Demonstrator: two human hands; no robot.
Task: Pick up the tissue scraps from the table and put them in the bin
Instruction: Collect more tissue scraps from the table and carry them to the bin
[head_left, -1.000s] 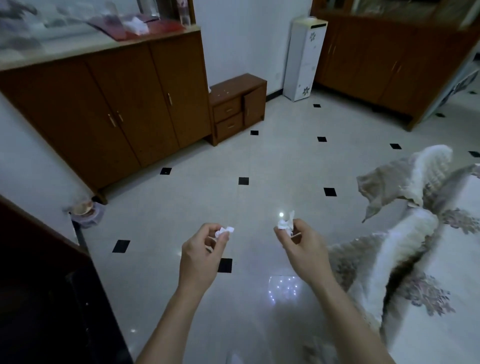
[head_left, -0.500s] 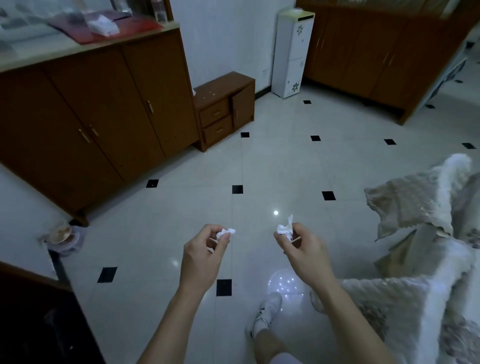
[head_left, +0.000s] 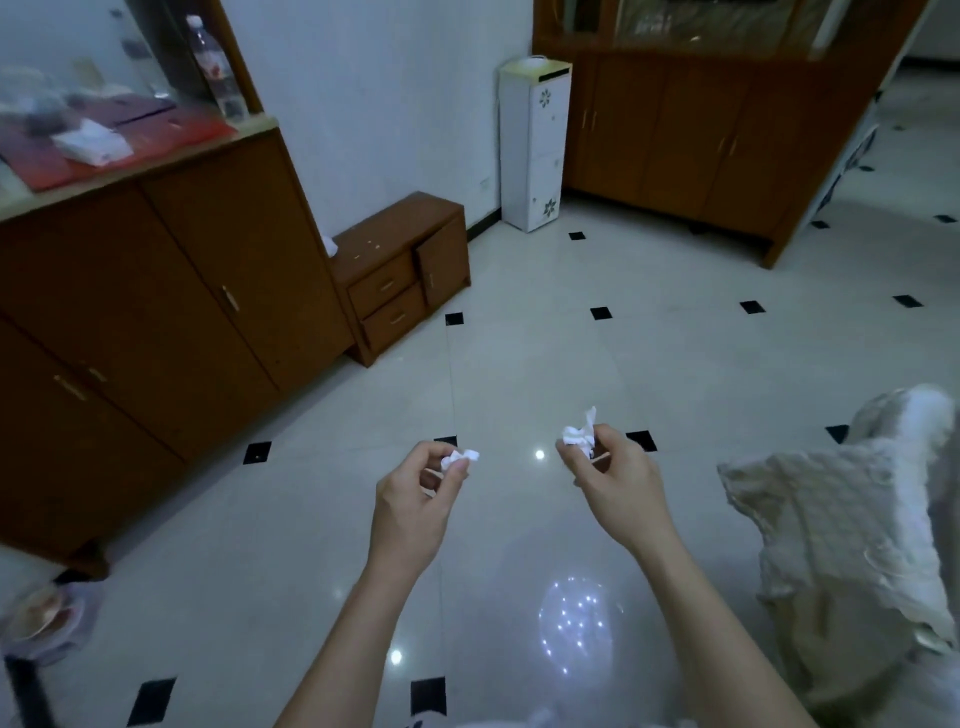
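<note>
Both hands are held out in front of me over the tiled floor. My left hand pinches a small crumpled white tissue scrap between thumb and fingertips. My right hand pinches a slightly larger white tissue scrap that sticks up above the fingers. The two hands are apart, roughly level with each other. No bin and no table top are visible in this view.
A long wooden sideboard runs along the left, with a low drawer cabinet beside it. A white water dispenser stands at the far wall next to a wooden cabinet. A cloth-covered sofa arm is on the right.
The view has moved forward and turned left across the room. Both hands keep their tissue scraps and stay in the same pose. The dark table edge at lower left has left the view.
</note>
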